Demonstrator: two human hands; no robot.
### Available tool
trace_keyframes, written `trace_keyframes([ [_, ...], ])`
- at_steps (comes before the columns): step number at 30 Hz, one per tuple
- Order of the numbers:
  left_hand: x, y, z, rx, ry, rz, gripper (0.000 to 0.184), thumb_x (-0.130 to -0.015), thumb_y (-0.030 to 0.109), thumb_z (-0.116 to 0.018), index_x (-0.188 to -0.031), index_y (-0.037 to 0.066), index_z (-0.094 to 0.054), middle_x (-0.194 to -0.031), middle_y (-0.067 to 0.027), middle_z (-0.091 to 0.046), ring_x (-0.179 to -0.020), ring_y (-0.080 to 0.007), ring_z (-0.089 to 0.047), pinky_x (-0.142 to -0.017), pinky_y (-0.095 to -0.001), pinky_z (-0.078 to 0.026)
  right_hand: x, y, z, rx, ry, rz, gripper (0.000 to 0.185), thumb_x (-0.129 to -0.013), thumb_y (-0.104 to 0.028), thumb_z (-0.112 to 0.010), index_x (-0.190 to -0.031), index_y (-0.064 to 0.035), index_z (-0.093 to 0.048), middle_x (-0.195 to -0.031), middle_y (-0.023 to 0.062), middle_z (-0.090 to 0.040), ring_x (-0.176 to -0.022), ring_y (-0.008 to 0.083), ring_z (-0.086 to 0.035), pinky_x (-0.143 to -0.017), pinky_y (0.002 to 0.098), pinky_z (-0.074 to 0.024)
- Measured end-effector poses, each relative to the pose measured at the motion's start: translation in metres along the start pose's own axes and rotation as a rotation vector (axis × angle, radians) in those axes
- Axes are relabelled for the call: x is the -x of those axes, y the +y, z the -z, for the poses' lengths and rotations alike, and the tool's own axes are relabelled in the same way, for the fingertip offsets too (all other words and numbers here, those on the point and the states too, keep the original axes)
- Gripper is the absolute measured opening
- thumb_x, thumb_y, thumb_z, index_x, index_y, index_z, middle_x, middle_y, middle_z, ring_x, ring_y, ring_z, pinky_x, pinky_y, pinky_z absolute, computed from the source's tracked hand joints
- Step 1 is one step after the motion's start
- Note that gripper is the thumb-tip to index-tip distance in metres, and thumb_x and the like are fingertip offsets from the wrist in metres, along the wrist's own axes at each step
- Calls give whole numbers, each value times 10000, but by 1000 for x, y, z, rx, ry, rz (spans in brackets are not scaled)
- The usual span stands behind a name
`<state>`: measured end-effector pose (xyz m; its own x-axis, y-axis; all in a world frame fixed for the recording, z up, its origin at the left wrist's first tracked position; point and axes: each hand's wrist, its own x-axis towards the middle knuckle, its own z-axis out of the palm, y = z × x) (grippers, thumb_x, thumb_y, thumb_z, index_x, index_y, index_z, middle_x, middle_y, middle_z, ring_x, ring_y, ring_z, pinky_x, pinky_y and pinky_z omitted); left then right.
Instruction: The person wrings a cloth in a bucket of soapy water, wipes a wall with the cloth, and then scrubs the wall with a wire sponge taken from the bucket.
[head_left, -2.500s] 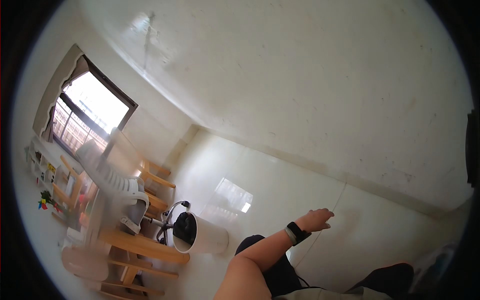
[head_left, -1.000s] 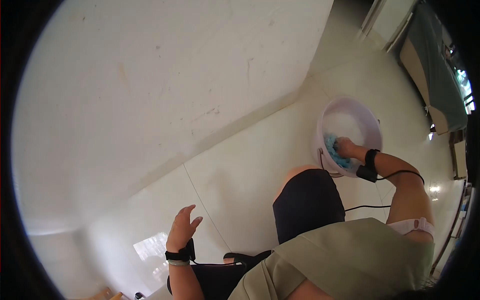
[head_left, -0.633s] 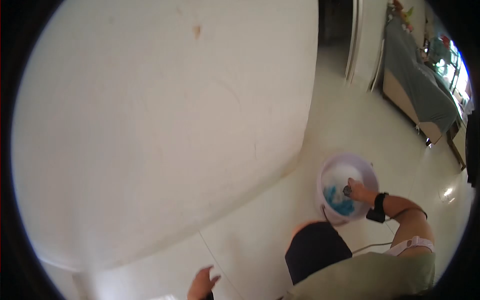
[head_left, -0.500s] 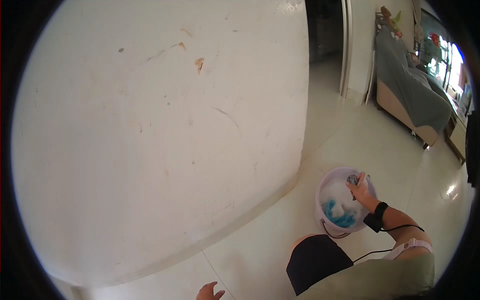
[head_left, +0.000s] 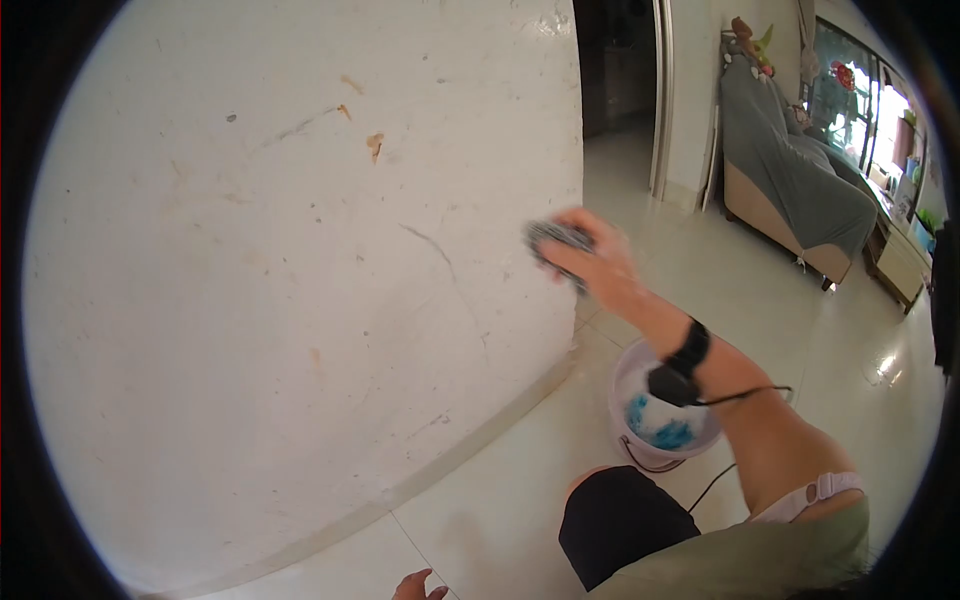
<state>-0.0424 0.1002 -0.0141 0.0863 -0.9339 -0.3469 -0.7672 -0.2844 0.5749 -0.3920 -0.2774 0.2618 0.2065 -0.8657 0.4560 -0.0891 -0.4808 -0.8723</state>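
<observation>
My right hand (head_left: 606, 262) is raised beside the edge of the white wall (head_left: 300, 300), its fingers closed around a dark grey scouring pad (head_left: 550, 240). Both are blurred by motion, and I cannot tell whether the pad touches the wall. Scuffs, specks and brown chipped spots mark the wall. Below my right forearm stands a pale bucket (head_left: 618, 405) holding whitish, sudsy water and something blue (head_left: 672, 434), perhaps a cloth. At the bottom edge my left hand (head_left: 416, 586) shows only in part, fingers apart, with nothing visible in it.
Shiny pale tiles (head_left: 640, 220) cover the floor. A dark doorway (head_left: 615, 70) opens just past the wall's edge. Farther right stands a sofa under a grey cover (head_left: 765, 150), with a low cabinet (head_left: 900, 262) beyond it. A cord (head_left: 745, 396) trails from my right wrist.
My right hand has risen out of the bucket, up and to the left toward the wall, carrying the scouring pad. The view has shifted slightly. My left hand stays low at the bottom edge.
</observation>
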Motion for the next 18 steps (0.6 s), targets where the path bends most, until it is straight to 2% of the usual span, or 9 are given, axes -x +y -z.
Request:
trace_keyframes([
  [1,0,-1,0,5,2,-6,525,-880,280,-662,-1308,15,-517,-1300,-237,-542,-1242,-384,-475,-1051,-429,-392,-11,-29,-24,-14,34,35,321,-828,-300,-732,-1036,-74,-641,-854,4,-648,-671,58,-597,-499,212,-452],
  [2,1,-3,-1,1,4,-8,525,-880,280,-662,-1308,15,-517,-1300,-237,-542,-1242,-383,-475,-1051,-429,-392,-23,-43,-49,-117,54,139,321,-819,-278,-749,-1036,-66,-645,-905,54,-650,-746,116,-629,-558,268,-495],
  [4,3,-4,-3,4,26,5,527,-880,282,-663,-1307,9,-518,-1300,-240,-542,-1244,-383,-476,-1055,-427,-390,-58,-52,-89,263,281,816,312,-804,-203,-745,-1050,-59,-617,-978,111,-608,-824,218,-628,-661,336,-523],
  [5,5,-3,-1,-2,26,3,527,-880,282,-663,-1307,9,-518,-1300,-240,-542,-1244,-383,-476,-1055,-427,-390,-70,-60,-102,263,288,816,312,-804,-203,-745,-1050,-59,-617,-978,111,-608,-824,218,-628,-661,336,-523],
  [7,13,-1,3,-22,28,57,525,-884,279,-659,-1307,2,-516,-1302,-239,-541,-1250,-380,-471,-1059,-428,-387,-82,-71,-120,337,318,931,319,-773,-99,-717,-1060,-64,-580,-1002,130,-547,-873,300,-585,-731,381,-515],
  [11,26,7,17,31,12,134,531,-894,284,-648,-1320,2,-504,-1325,-238,-521,-1265,-385,-451,-1068,-429,-376,-80,-71,-130,361,365,844,286,-729,-50,-720,-988,-69,-600,-940,103,-561,-869,297,-581,-735,380,-505],
  [14,21,1,24,14,-32,162,539,-902,293,-636,-1336,8,-490,-1351,-240,-496,-1279,-389,-431,-1076,-430,-365,-89,-74,-126,444,333,928,350,-713,-24,-716,-1033,-77,-585,-940,103,-535,-848,296,-578,-723,382,-513],
  [16,19,-4,23,22,-67,200,545,-907,298,-627,-1345,7,-480,-1366,-243,-480,-1285,-393,-422,-1080,-430,-358,-98,-79,-119,483,247,974,405,-729,-33,-703,-1092,-79,-530,-1021,131,-477,-945,309,-558,-742,384,-517],
  [18,28,7,32,44,-56,159,540,-908,294,-625,-1339,1,-484,-1358,-246,-487,-1283,-393,-424,-1080,-432,-358,-89,-58,-120,574,227,965,411,-737,-47,-703,-1107,-87,-528,-1038,130,-478,-959,313,-556,-761,392,-514],
])
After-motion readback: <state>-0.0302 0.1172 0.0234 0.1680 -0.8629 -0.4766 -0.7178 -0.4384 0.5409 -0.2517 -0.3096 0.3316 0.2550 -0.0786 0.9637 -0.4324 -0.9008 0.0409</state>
